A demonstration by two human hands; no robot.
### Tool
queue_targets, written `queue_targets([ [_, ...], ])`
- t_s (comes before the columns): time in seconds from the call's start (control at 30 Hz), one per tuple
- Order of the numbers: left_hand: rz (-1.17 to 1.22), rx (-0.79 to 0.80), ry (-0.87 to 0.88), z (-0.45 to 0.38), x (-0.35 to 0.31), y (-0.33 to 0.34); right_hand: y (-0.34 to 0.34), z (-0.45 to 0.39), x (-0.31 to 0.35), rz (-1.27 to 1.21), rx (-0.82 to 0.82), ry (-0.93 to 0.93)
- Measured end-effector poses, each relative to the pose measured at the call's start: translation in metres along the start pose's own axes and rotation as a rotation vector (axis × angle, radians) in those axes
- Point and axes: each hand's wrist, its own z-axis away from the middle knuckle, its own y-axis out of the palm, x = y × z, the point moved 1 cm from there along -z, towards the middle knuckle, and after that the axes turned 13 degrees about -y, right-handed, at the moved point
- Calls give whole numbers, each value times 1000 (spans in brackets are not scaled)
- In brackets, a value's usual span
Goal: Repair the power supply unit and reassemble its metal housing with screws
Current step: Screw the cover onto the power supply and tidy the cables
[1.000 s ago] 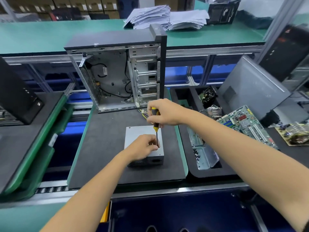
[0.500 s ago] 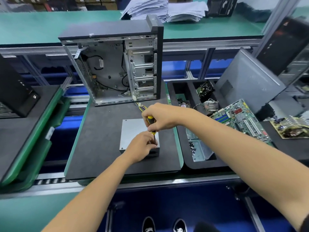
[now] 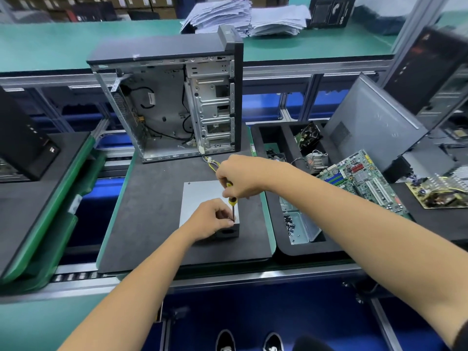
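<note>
The grey metal power supply unit (image 3: 200,198) lies flat on a black foam mat (image 3: 152,211), its yellow and black cables (image 3: 211,163) trailing toward the open case. My right hand (image 3: 240,178) grips the yellow and black handle of a screwdriver (image 3: 231,202) held upright, its tip at the unit's near right corner. My left hand (image 3: 212,219) rests on that corner and pinches the shaft close to the tip. Any screw under the tip is hidden by my fingers.
An open computer case (image 3: 174,102) stands upright behind the mat. To the right, a black tray (image 3: 268,211) holds a metal box with several small screws (image 3: 290,225), a fan, a heatsink and a motherboard (image 3: 359,178). A grey side panel (image 3: 372,122) leans further right.
The head camera has tipped downward, so my shoes show now. My right hand has lowered the screwdriver slightly, and my left hand stays at the same corner of the unit.
</note>
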Motion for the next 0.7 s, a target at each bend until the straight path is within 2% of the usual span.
queue_targets([
  [0.17,-35,67,-12,-2,-2,-3,4,-7,8,113,107,110],
  [0.3,-28,64,4,-3,-4,-2,-5,-4,12,96,237,65],
  [0.47,1,56,23,-4,-3,-3,-8,2,14,245,134,29],
  [0.6,11,83,19,-4,-1,-2,-3,2,15,205,116,80],
  [0.7,12,98,3,-3,-2,-2,-1,2,18,141,162,78],
])
